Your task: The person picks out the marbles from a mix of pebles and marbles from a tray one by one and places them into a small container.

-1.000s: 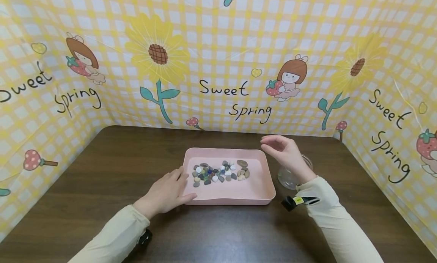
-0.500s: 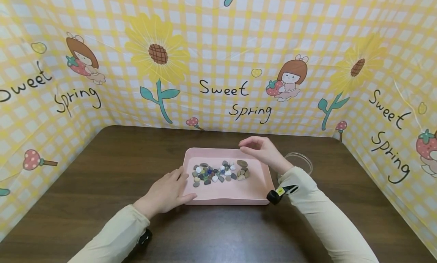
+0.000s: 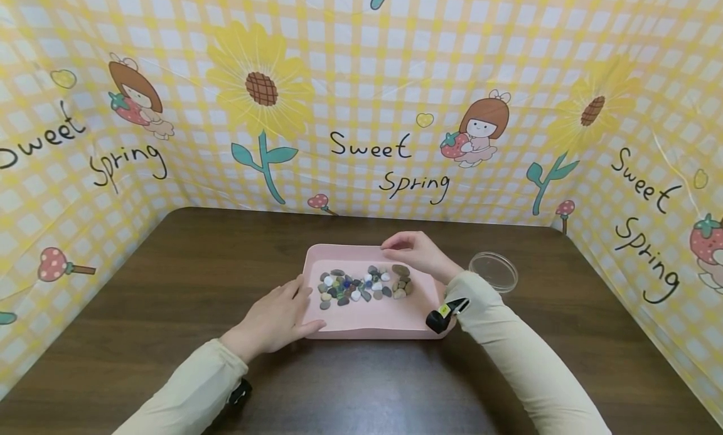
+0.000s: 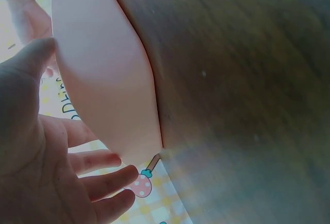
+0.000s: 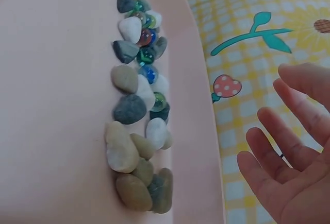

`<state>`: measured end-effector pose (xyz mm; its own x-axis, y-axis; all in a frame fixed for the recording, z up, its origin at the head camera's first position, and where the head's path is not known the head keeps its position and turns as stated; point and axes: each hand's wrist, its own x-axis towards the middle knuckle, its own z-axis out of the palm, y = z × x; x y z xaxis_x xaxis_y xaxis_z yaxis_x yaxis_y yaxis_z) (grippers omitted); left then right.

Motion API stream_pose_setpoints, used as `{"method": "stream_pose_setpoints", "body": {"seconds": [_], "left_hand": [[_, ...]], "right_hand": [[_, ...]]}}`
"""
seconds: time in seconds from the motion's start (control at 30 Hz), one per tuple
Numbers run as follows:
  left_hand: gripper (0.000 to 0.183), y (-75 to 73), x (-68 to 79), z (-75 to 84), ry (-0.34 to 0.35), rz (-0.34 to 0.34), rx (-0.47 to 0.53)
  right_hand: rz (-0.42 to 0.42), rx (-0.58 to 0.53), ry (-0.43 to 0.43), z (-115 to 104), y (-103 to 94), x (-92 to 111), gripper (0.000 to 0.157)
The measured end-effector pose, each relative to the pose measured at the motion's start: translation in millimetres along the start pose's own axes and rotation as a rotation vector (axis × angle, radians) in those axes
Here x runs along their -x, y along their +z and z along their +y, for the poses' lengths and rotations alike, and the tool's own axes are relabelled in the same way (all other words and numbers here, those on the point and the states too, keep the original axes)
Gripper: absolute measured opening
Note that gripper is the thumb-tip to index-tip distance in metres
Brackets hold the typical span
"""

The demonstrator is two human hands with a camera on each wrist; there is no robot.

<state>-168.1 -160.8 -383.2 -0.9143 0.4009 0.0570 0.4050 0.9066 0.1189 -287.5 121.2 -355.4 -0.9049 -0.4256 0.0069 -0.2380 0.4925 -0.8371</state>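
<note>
A shallow pink tray (image 3: pixel 384 316) holds a loose band of pebbles (image 3: pixel 343 301) in grey, white and tan, with glass marbles (image 5: pixel 147 56) mixed among them. My left hand (image 3: pixel 277 316) rests against the tray's left end; in the left wrist view its thumb (image 4: pixel 38 56) touches the rim and the other fingers lie loosely along the outer wall. Over the tray's far right part hovers my right hand (image 3: pixel 420 254), fingers relaxed and gently bent. The right wrist view shows nothing between them. Brown pebbles (image 5: pixel 135 192) cluster at the right end of the band.
A round clear glass container (image 3: pixel 493 272) stands just right of the tray, partly behind the right sleeve (image 3: pixel 508 347). The dark wooden table (image 3: pixel 141 297) is bordered by a yellow checked cloth (image 3: pixel 361 96) at the back and both sides.
My right hand has moved left from above the glass container to over the tray, leaving the container's rim in view. The left hand, tray and pebbles have stayed put.
</note>
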Motion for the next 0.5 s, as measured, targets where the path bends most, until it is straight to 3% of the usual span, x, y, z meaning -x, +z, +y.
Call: {"method": "stream_pose_setpoints", "body": {"seconds": [0.5], "left_hand": [[0.075, 0.8, -0.5, -0.7, 0.001, 0.01, -0.002]], "right_hand": [[-0.112, 0.032, 0.057, 13.1, 9.9, -16.3, 0.025]]}}
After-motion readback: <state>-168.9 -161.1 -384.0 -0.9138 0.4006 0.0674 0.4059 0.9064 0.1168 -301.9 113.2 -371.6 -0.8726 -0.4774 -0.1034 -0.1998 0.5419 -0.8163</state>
